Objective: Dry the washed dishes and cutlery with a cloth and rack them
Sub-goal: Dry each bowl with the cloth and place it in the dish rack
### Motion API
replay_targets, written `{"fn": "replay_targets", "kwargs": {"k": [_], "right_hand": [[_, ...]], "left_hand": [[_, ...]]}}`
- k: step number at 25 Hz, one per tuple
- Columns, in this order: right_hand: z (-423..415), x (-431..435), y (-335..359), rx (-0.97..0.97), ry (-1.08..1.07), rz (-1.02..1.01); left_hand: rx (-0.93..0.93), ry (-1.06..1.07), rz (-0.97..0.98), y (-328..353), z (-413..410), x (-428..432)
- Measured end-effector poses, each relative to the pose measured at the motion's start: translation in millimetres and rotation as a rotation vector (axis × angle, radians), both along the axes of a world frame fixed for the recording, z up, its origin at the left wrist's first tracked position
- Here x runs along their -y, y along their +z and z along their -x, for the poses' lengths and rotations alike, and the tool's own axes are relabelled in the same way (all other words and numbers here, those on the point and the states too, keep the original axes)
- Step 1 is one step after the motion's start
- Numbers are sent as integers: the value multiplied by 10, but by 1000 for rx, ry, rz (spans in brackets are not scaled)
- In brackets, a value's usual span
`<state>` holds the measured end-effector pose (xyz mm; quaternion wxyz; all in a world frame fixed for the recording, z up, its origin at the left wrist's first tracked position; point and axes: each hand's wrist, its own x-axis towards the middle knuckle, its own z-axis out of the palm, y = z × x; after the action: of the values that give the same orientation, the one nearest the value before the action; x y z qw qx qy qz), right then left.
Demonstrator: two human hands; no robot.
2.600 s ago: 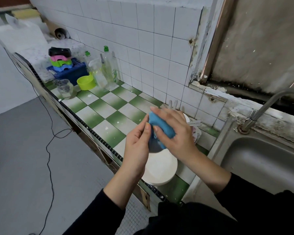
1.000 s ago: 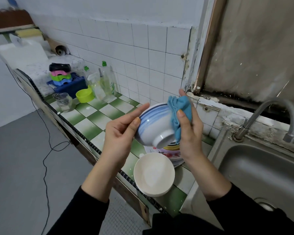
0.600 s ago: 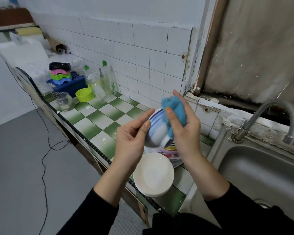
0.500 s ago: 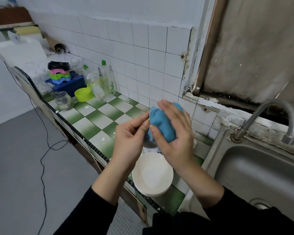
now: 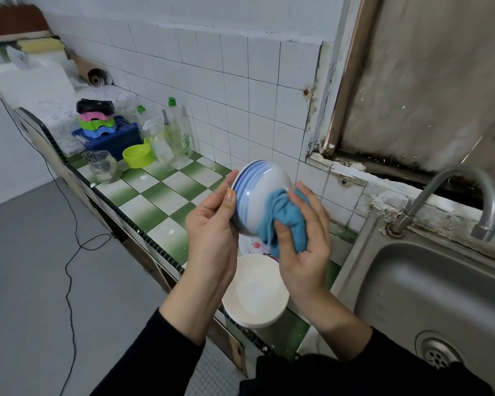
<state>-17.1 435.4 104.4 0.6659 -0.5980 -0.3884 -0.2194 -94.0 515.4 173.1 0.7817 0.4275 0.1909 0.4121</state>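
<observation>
Head view is showing the blue-striped bowl (image 5: 257,192) being held in the air above the tiled surface (image 5: 155,201), tipped on its side. It is looking like glazed ceramic, so I am judging it stiff, fairly weighty, breakable and slick if damp, and best taken at the rim. The left hand (image 5: 212,235) is gripping it there, thumb lying along the outer wall, while the right hand (image 5: 303,252) is clutching the bunched blue cloth (image 5: 286,221) and pressing it against the bowl's foot. Below them a white bowl (image 5: 255,295) is sitting at the surface's edge beside the sink (image 5: 440,295).
</observation>
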Motion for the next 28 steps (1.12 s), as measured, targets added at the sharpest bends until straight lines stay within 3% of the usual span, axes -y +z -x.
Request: {"fn": "replay_targets", "kwargs": {"k": [2, 6, 10, 16, 24, 28], "right_hand": [[21, -12, 77, -98, 21, -40], [-16, 45, 66, 115, -34, 64], [-50, 58, 178, -39, -33, 12], [-5, 101, 137, 220, 67, 45], [2, 14, 287, -56, -40, -106], [91, 53, 195, 163, 18, 10]], "left_hand": [[-13, 3, 25, 11, 6, -8], [35, 20, 95, 69, 29, -49], [26, 24, 61, 102, 27, -37], [47, 28, 52, 159, 68, -67], [49, -16, 106, 77, 35, 111], [80, 0, 109, 125, 54, 36]]}}
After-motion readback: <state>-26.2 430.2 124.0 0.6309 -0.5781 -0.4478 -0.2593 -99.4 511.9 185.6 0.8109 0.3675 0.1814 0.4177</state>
